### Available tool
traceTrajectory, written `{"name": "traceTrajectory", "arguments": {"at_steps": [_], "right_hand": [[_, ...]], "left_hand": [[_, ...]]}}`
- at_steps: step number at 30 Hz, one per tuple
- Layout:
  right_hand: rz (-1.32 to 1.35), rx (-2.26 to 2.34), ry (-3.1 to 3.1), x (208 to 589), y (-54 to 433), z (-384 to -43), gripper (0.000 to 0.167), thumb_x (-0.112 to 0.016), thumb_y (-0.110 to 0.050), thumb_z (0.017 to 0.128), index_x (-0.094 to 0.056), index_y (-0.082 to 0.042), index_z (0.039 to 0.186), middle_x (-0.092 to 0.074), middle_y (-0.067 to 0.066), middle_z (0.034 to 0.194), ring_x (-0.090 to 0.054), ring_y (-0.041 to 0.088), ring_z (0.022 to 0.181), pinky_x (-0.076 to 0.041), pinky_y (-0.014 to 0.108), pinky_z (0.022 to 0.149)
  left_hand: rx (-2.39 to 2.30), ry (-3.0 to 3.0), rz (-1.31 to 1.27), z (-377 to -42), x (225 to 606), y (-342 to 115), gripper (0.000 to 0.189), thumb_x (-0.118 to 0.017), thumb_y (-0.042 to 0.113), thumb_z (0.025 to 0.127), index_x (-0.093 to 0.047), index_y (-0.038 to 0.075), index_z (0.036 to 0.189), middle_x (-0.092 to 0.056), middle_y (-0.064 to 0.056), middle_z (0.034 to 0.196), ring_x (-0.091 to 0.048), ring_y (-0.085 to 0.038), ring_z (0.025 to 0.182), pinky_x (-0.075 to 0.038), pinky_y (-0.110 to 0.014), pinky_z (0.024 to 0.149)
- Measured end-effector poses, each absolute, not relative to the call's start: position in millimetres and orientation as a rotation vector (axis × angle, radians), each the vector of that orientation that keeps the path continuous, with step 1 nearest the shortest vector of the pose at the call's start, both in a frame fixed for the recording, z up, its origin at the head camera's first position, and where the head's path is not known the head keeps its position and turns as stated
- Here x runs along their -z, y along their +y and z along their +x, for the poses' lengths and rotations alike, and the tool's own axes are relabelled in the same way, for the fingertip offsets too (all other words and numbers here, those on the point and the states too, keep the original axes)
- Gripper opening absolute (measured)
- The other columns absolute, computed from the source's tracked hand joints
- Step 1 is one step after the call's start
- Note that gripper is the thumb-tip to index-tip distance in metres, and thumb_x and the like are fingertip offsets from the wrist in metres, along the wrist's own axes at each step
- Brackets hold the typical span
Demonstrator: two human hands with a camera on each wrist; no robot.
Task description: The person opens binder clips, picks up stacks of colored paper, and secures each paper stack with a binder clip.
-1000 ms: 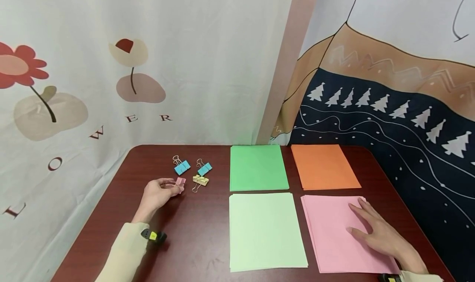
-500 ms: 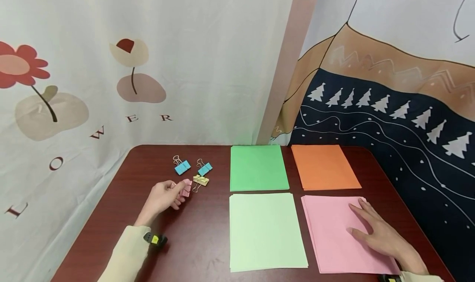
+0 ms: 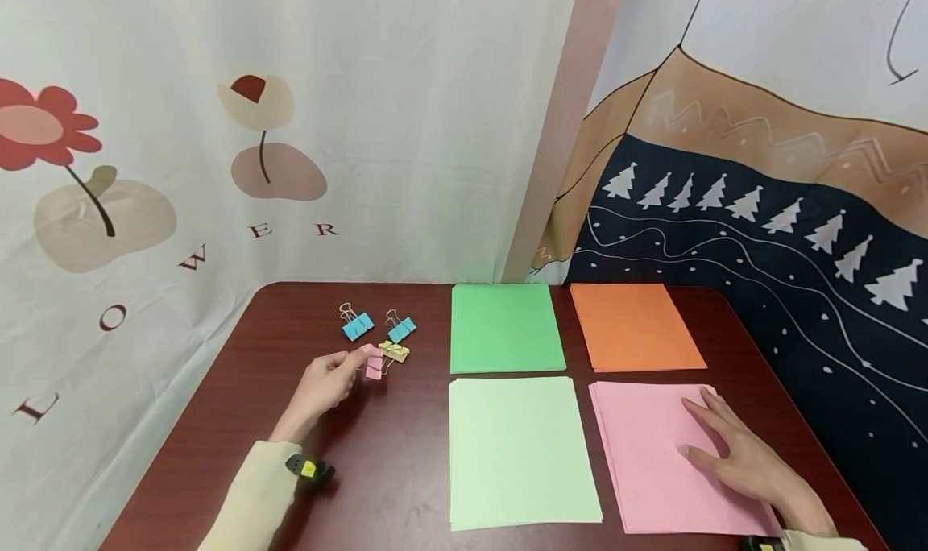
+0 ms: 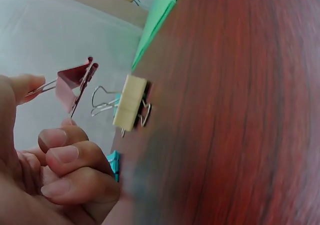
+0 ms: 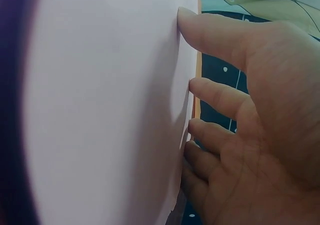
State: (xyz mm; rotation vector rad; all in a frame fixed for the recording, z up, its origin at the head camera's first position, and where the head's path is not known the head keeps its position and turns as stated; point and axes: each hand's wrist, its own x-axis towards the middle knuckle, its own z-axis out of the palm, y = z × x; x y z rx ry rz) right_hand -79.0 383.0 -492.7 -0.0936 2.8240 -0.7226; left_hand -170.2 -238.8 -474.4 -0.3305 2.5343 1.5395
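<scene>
Between thumb and forefinger my left hand [image 3: 326, 384] pinches a pink binder clip [image 3: 374, 364] by its wire handles. The left wrist view shows the clip [image 4: 70, 87] with its mouth gaping, the other fingers curled below. Right beside it, a yellow binder clip [image 3: 395, 352] lies on the table. Two blue binder clips, one on the left [image 3: 358, 325] and one on the right [image 3: 401, 329], lie behind. My right hand [image 3: 750, 462] rests with spread fingers on the pink paper stack [image 3: 652, 438]; in the right wrist view its fingertips [image 5: 186, 15] touch the sheet.
A light green paper stack [image 3: 522, 454] lies left of the pink one. Behind them are a green stack [image 3: 505, 329] and an orange stack [image 3: 638, 327]. The brown table [image 3: 391, 470] ends at a printed curtain [image 3: 406, 132].
My left hand has moved a little to the right with the pink clip, now held up beside the yellow one. The clip was nearer the table, farther left. My right hand has stayed still.
</scene>
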Motion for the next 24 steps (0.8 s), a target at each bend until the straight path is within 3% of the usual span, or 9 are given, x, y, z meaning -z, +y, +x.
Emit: {"name": "traceTrajectory", "arguments": {"at_steps": [9,13,16,19,24], "right_hand": [[-0.11,0.747,2.849,493.1,384.0,-80.7,0.077,-0.07,-0.048,0.094,-0.044,-0.005,0.153,-0.018,0.031,0.166,-0.022,0.06,0.146,-0.026,0.085,0.102],[-0.143,0.798,2.922,495.2,385.3,-81.6,0.066,-0.07,-0.038,0.097,-0.05,0.0,0.147,-0.027,0.034,0.161,-0.028,0.061,0.142,-0.027,0.083,0.102],[-0.14,0.797,3.005,497.5,384.8,-81.4,0.065,-0.076,-0.028,0.093,-0.051,0.006,0.143,-0.032,0.038,0.155,-0.031,0.063,0.136,-0.03,0.082,0.101],[-0.056,0.735,3.07,495.5,382.6,-81.7,0.075,-0.08,-0.029,0.088,-0.048,0.01,0.142,-0.036,0.041,0.148,-0.033,0.063,0.129,-0.033,0.081,0.098],[0.225,0.539,3.034,482.7,379.4,-86.5,0.105,-0.081,-0.056,0.081,-0.04,0.02,0.141,-0.041,0.047,0.13,-0.039,0.061,0.112,-0.043,0.076,0.089]], "left_hand": [[-1.703,2.34,-0.234,-171.2,478.4,-229.2,0.057,-0.072,0.057,0.091,-0.049,0.009,0.067,-0.037,0.006,0.052,-0.032,-0.009,0.048,-0.027,-0.021,0.044],[-1.717,2.312,-0.211,-170.8,479.5,-222.8,0.056,-0.072,0.053,0.093,-0.048,0.01,0.066,-0.035,0.007,0.051,-0.031,-0.009,0.046,-0.026,-0.021,0.044],[-1.733,2.295,-0.194,-171.3,479.8,-217.0,0.055,-0.072,0.051,0.093,-0.047,0.01,0.066,-0.035,0.007,0.051,-0.03,-0.009,0.046,-0.025,-0.02,0.044],[-1.739,2.295,-0.181,-171.4,479.7,-211.4,0.055,-0.072,0.053,0.093,-0.05,0.009,0.067,-0.036,0.007,0.051,-0.031,-0.009,0.046,-0.026,-0.02,0.044],[-1.768,2.274,-0.174,-170.4,480.7,-204.2,0.055,-0.072,0.053,0.093,-0.051,0.008,0.068,-0.035,0.006,0.051,-0.03,-0.009,0.047,-0.025,-0.02,0.044]]}}
